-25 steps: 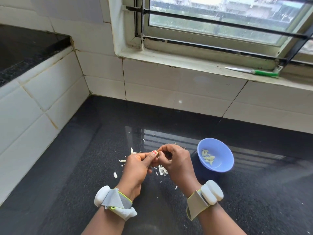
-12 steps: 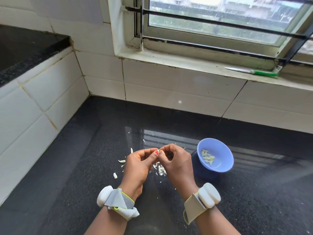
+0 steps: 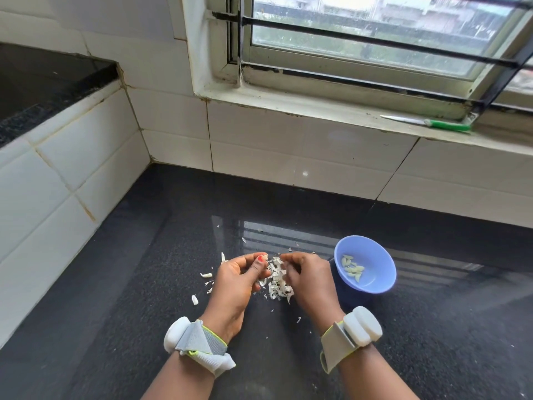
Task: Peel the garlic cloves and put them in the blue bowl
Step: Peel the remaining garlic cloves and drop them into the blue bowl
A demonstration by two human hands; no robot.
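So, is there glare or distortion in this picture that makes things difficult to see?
Head view: the window's barred reflection glares on the black countertop behind the blue bowl; wide-angle bending curves the window sill; the garlic peels and peeled cloves stay sharp.

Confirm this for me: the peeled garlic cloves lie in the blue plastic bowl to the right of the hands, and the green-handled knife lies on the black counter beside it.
One detail is wrong. The head view shows the green-handled knife lying on the white window sill, not on the black counter. The rest holds: the peeled garlic cloves lie in the blue plastic bowl, to the right of the right hand and left hand.
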